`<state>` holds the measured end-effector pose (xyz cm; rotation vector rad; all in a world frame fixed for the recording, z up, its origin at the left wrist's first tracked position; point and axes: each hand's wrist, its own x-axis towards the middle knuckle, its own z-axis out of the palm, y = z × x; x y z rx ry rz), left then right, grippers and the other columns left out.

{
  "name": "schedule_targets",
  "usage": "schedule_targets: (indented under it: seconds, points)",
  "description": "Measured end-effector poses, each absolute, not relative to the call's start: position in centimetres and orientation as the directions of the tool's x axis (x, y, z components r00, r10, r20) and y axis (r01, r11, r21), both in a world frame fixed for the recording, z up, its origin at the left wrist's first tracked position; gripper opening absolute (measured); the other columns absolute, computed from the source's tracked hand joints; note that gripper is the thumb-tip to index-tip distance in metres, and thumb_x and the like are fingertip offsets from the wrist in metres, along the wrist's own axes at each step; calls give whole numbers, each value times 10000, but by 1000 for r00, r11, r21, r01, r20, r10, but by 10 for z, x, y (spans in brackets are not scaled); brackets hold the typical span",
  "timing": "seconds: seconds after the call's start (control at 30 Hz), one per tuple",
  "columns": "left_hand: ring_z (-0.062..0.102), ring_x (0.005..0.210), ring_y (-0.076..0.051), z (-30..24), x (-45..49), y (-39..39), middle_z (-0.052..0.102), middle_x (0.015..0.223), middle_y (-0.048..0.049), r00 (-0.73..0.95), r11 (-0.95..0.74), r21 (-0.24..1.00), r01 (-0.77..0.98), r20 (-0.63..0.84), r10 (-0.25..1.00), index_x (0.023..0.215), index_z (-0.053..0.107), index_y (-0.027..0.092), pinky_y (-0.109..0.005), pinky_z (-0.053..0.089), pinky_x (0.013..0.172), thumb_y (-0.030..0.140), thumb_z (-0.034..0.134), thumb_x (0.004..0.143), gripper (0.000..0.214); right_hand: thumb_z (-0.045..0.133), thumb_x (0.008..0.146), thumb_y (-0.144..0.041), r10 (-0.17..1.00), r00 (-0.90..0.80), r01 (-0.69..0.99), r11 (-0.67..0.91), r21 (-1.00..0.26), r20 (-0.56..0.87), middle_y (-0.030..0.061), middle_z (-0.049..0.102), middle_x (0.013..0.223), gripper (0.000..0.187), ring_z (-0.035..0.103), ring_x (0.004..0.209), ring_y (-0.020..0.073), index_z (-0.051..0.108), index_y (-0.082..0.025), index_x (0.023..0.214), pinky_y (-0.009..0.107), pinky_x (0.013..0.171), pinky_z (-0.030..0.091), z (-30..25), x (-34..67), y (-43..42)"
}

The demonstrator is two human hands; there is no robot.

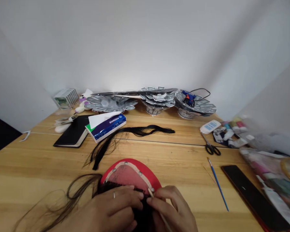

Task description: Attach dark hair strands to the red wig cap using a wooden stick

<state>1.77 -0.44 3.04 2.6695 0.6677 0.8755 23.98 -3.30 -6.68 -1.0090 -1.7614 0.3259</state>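
Note:
A red dome-shaped wig block (146, 170) sits at the front middle, with sheer netting (125, 174) over it. Round pins (140, 174) fasten the net's pale edge band. Dark hair (81, 190) covers the block's near part and trails off to the left. Across this hair lies my left hand (122, 206), its fingers bent together and pinching at the hair; a ring shows on one finger. My right hand (172, 206) grips a thin pale wooden stick-like tool (164, 219), whose upper end is by the net's right edge. What that hand's lower fingers do is partly hidden.
A loose hair strand (135, 130) lies beyond the block, near a tissue pack (108, 127) and black notebook (73, 132). To the right are scissors (211, 148), a blue brush (218, 185) and a dark flat case (253, 193). Silver paper shapes (157, 100) line the wall.

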Motion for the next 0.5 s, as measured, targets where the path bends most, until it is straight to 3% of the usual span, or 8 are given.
schedule_targets:
  seconds: [0.1,0.2,0.3,0.43,0.5]
  points:
    - [773,923,-31,30,19,-2,800,988,5,721,-878,319,356,504,475,839,670,180,-61,464,1034,243,224,1171,560,533,1066,-508,757,-232,588,609,-532,611,15,801,784,342,783,673,180,796,-300,1003,214,620,633,-59,259,-30]
    - [771,906,-18,28,21,-1,801,958,21,688,-889,323,325,564,457,834,658,192,-19,451,1012,251,275,1172,515,463,1092,-505,597,-516,601,764,-237,614,78,850,1130,407,816,981,233,721,-279,1312,289,886,646,-52,286,-32]
    - [766,921,-11,26,23,-1,800,927,29,662,-892,289,346,598,451,867,651,199,-21,427,1041,220,263,1170,493,488,1088,-400,611,-637,645,756,-110,470,128,765,1361,465,748,1200,262,571,-194,1496,336,1001,612,-60,309,-34]
    - [771,927,-3,30,24,-1,807,920,30,657,-902,235,364,622,427,936,665,190,-28,373,1091,217,274,1171,457,492,950,-111,733,-596,747,656,-110,329,82,637,1540,624,636,1370,247,500,-248,1559,388,1080,574,-94,331,-25]
    - [776,912,-7,32,23,-1,810,918,23,659,-904,245,349,622,423,962,681,180,-29,365,1096,223,275,1171,459,454,872,-49,869,-375,894,430,-122,322,76,680,1490,655,639,1368,262,601,-265,1472,453,1120,541,-108,353,-16]
